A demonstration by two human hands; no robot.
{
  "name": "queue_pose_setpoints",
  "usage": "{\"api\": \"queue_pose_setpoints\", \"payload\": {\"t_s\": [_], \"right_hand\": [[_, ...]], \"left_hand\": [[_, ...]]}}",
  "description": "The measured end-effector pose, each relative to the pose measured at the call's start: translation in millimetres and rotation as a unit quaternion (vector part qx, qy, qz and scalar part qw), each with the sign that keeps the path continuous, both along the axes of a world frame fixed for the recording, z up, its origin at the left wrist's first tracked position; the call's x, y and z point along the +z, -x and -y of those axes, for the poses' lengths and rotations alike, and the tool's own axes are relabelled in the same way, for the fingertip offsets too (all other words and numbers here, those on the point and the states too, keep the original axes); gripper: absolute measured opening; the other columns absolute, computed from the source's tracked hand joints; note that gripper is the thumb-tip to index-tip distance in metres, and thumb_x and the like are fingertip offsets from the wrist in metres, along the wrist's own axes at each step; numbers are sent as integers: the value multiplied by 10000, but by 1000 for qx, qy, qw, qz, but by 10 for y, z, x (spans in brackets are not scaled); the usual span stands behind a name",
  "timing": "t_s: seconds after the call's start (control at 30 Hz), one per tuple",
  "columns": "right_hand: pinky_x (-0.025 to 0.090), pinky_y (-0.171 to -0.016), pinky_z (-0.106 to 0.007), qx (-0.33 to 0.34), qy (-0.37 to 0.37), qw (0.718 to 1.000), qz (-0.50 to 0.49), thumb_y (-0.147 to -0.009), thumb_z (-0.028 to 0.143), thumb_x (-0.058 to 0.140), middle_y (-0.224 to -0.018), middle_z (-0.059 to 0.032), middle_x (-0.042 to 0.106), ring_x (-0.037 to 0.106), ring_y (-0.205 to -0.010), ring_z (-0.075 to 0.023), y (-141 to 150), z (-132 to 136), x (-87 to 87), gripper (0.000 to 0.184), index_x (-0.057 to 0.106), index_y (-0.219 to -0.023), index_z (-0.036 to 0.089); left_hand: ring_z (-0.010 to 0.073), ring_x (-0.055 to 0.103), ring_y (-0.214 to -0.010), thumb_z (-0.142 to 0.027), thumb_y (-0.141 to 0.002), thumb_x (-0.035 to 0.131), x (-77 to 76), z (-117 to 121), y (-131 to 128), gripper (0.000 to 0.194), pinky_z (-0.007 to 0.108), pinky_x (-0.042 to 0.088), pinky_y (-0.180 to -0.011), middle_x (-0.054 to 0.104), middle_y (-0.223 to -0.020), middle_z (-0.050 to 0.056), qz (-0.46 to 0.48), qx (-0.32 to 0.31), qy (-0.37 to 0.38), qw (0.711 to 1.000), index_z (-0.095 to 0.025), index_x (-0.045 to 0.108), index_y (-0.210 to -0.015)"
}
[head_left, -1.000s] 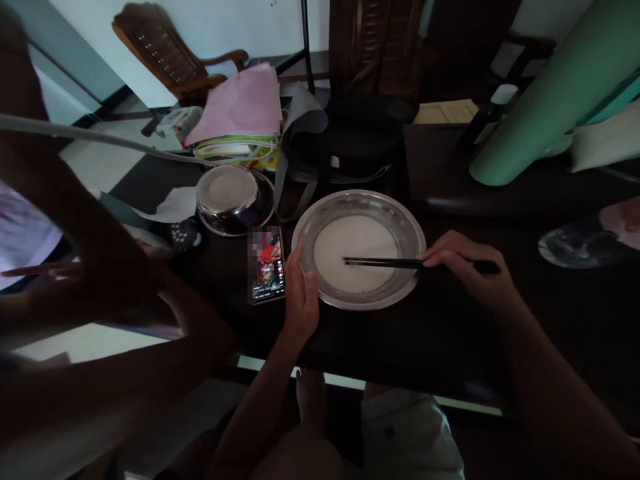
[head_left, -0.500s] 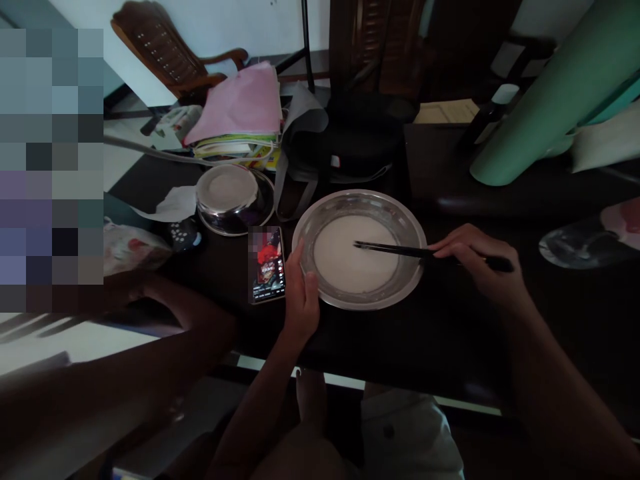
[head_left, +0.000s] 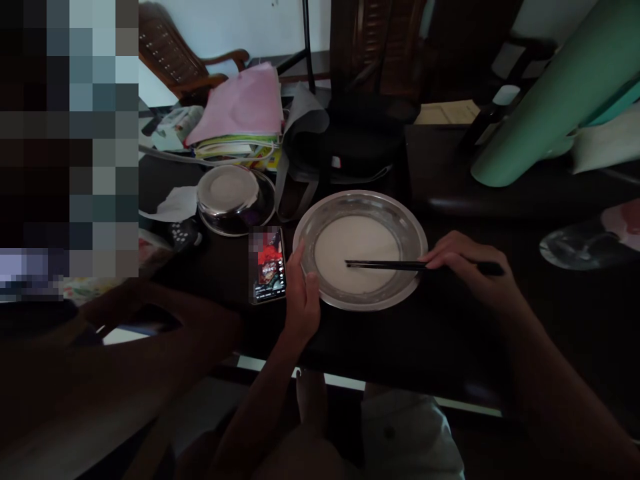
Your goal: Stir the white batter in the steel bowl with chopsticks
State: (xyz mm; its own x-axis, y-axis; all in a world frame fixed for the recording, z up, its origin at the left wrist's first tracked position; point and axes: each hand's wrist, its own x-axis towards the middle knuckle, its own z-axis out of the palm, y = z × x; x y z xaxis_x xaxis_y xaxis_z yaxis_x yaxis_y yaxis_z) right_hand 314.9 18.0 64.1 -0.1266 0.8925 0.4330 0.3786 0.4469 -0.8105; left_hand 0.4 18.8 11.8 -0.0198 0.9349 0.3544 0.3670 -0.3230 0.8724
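Observation:
A wide metal bowl (head_left: 413, 233) stands on the dark table and holds a smooth white liquid (head_left: 355, 240). My left hand (head_left: 303, 299) grips the bowl's left side, thumb on the near rim and fingers along the outside. Black chopsticks (head_left: 390, 265) are in my right hand (head_left: 470, 263), which is closed around them at the bowl's right rim. They lie nearly level across the bowl, with their tips at the liquid near its middle. Whether the tips dip below the surface is hard to see. Just left of my left hand lies a lit phone (head_left: 270, 267).
An upturned metal bowl (head_left: 227, 190) sits behind the phone. Farther back are a pink folder (head_left: 243, 100) on papers and a black bag (head_left: 350, 143). A green cylinder (head_left: 525, 127) and a white-capped bottle (head_left: 493, 117) stand at right. Another person's arm (head_left: 165, 333) reaches in at left.
The chopsticks' tips have moved left and toward me in the bowl, my right hand shifting slightly with them. My left hand stays on the bowl. The person at left has moved inward.

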Motion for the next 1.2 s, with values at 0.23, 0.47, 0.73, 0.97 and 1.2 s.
{"api": "queue_pose_setpoints", "payload": {"t_s": [0.23, 0.47, 0.73, 0.97, 1.2], "right_hand": [[561, -757, -404, -64, -10, 998, -27, -1000, 301, 629, -824, -46, 797, 724, -800, -226, -73, -13, -36, 294, 809, -769, 281], [571, -825, -427, -23, -31, 999, 30, -951, 264, 688, -913, -34, 840, 746, -876, -241, -12, -23, -8, 179, 831, -849, 298], [571, -743, -391, -16, -3, 1000, -13, -997, 296, 635, -832, -39, 808, 728, -796, -225, -1, 19, -1, 279, 814, -784, 280], [560, -731, -404, -67, -17, 997, -33, -1009, 299, 618, -811, -38, 788, 715, -781, -224, -34, 17, -12, 305, 806, -769, 285], [573, -827, -435, -13, -28, 999, 33, -982, 289, 672, -930, -14, 835, 737, -889, -241, 7, 2, 4, 194, 829, -879, 332]], "left_hand": [[268, 444, -1552, -551, -1095, 412, -37, -21, -31, 576, 500, 310, -1309, 501, -1638, 150, 2, -1, -6, 1000, -252, 472, -1583], [264, 477, -1528, -529, -1105, 391, -76, -31, -22, 560, 472, 343, -1292, 519, -1623, 154, -14, 7, -40, 999, -247, 475, -1582], [274, 497, -1513, -563, -1091, 398, -87, -35, -18, 566, 505, 329, -1301, 546, -1600, 150, -10, 18, -39, 999, -252, 509, -1551], [280, 456, -1545, -587, -1082, 406, -72, -26, -6, 566, 523, 305, -1313, 541, -1603, 140, -15, 20, -22, 999, -266, 526, -1532], [284, 454, -1546, -574, -1087, 408, -80, -34, -3, 572, 516, 303, -1311, 529, -1616, 147, -12, 21, -35, 999, -262, 505, -1555]]}}
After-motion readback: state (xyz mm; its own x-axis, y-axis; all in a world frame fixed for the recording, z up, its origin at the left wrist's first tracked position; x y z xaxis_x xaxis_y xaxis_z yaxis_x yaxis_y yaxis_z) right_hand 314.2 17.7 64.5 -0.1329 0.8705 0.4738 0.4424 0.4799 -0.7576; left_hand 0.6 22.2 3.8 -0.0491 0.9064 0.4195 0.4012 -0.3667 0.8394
